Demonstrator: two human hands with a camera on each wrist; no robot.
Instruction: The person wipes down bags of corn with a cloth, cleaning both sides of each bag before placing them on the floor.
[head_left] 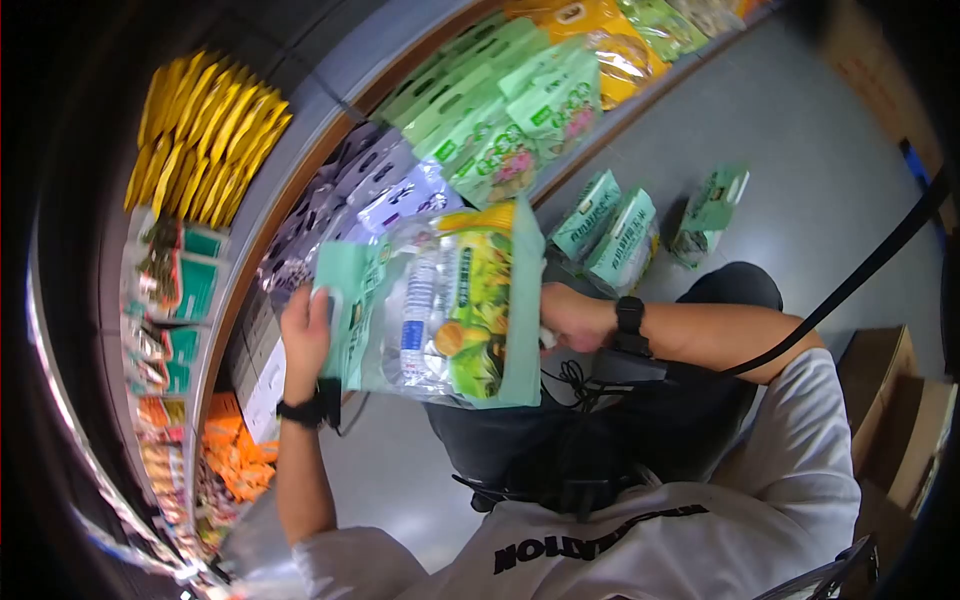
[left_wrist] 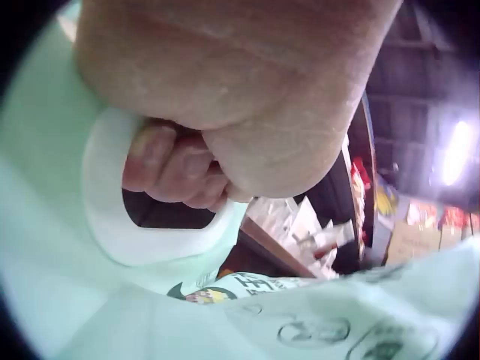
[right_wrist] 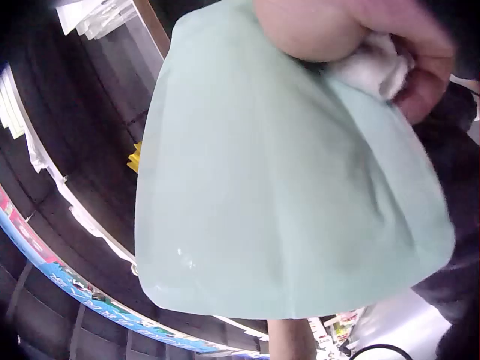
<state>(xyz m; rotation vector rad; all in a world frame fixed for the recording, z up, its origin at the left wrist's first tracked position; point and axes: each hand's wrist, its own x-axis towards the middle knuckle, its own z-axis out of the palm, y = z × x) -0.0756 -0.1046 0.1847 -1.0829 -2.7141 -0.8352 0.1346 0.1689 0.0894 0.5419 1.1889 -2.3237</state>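
A pale green food bag (head_left: 435, 310) with a clear window and yellow-green printing is held up between both hands, tipped on its side. At its top end my left hand (head_left: 304, 335) grips it, the fingers hooked through the oval handle hole (left_wrist: 169, 217) in the left wrist view. My right hand (head_left: 578, 318) is at the opposite end, pinching a crumpled white cloth (right_wrist: 373, 67) against the smooth green base of the bag. Part of the right hand's grip is hidden behind the bag in the head view.
Similar green bags (head_left: 622, 240) stand on the grey floor, with another bag (head_left: 712, 215) apart from them. Green packs (head_left: 500, 120), purple packs (head_left: 400, 195) and yellow packs (head_left: 205, 135) fill the shelves. Cardboard boxes (head_left: 880, 400) stand at right; a black cable (head_left: 850, 275) crosses the right arm.
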